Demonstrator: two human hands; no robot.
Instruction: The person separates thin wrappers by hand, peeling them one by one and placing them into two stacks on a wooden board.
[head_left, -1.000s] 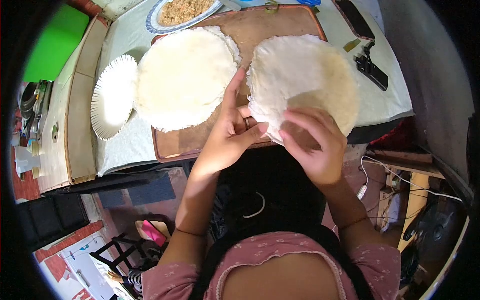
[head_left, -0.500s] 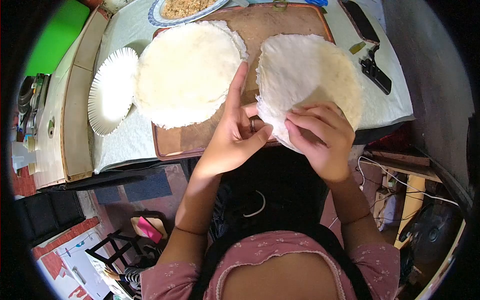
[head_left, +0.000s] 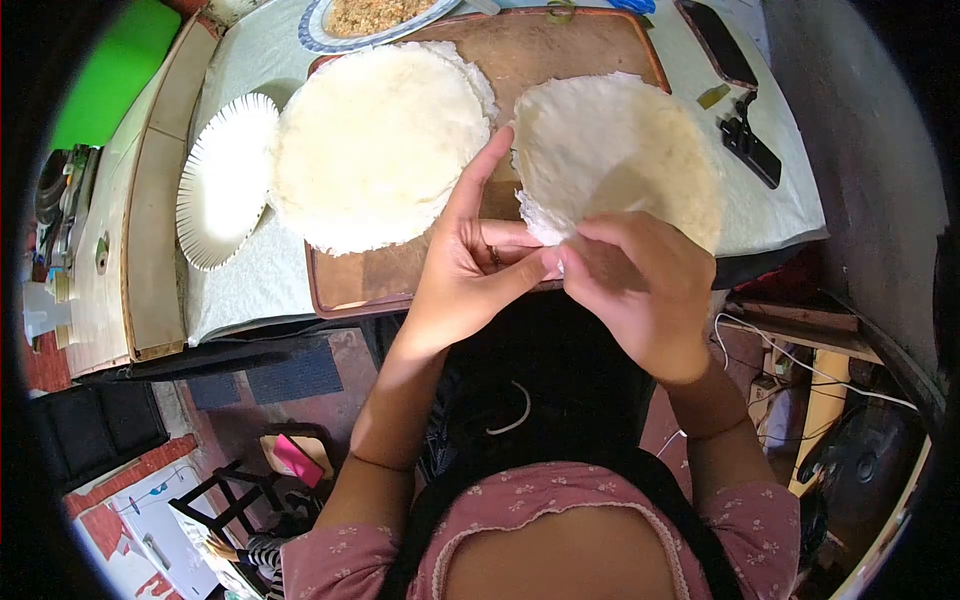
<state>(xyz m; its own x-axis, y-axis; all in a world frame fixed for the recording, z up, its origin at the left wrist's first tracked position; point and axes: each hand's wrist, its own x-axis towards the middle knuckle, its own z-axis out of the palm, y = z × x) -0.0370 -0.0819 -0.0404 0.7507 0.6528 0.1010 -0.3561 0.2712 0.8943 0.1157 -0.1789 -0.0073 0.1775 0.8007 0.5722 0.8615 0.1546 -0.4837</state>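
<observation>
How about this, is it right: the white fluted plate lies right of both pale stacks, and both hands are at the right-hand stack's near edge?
Wrong side: the head view shows the white fluted plate lying left of both the left-hand stack and the right-hand stack. The rest stands.

The cloth-covered surface (head_left: 255, 285) is occupied by a brown board (head_left: 355, 285); a blue-rimmed plate (head_left: 318, 42), white fluted dish (head_left: 225, 182) and dark phone (head_left: 716, 42) are also held.

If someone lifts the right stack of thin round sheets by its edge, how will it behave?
The right stack will probably droop, since its near edge bends between the hands' fingers. The sheets look thin, with ragged rims, so they may tear easily. Single sheets could be hard to separate.
</observation>
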